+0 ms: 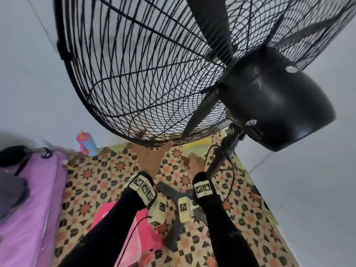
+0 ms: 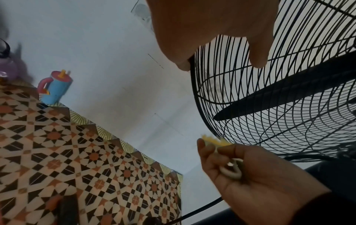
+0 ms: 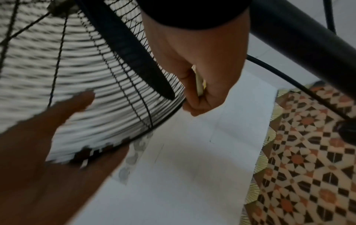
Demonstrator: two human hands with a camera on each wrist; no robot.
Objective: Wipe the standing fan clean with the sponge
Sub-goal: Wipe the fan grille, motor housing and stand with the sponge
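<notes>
The standing fan's black wire cage (image 1: 154, 74) fills the upper head view, with its motor housing (image 1: 275, 97) to the right and the pole (image 1: 217, 160) below it. My left hand (image 1: 152, 157) grips the cage's bottom rim (image 3: 163, 120), thumb on one side and fingers on the other. My right hand (image 1: 195, 163) is just to its right beside the pole, and its fingers pinch the yellow sponge (image 2: 213, 140) close under the rim. In the right wrist view the sponge (image 3: 200, 83) shows as a thin edge between my fingers. A black blade (image 2: 279, 99) sits behind the wires.
The fan's cross base (image 1: 179, 199) stands on a patterned floor (image 1: 96, 180), with a black cord (image 1: 231, 174) hanging by the pole. A blue and pink cup (image 1: 87, 143) stands against the wall. A purple bed (image 1: 28, 199) lies at the left, a pink item (image 1: 115, 218) below my left arm.
</notes>
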